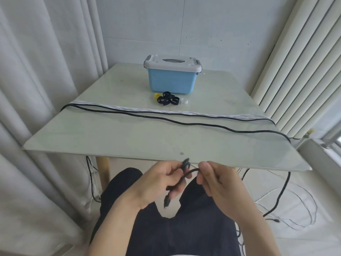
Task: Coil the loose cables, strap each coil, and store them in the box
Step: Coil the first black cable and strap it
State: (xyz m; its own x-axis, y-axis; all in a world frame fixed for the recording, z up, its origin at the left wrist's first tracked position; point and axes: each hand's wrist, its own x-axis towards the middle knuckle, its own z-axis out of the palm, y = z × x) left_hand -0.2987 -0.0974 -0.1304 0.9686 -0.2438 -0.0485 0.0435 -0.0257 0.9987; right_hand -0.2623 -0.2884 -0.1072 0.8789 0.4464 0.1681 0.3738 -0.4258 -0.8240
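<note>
A pale green glass-topped table (pixel 118 133) is standing in a corner, its near edge crossing the lower middle of the view. A light wooden leg (pixel 103 172) is showing beneath the near left part of the top. White curtains (pixel 36 80) are hanging along the left side, and cream vertical slats (pixel 295 58) are running down the right side. A white panelled wall (pixel 166 24) is rising behind the table. The person's dark trousers (pixel 193 228) are filling the bottom centre. A pale floor (pixel 304 191) is showing at lower right.
</note>
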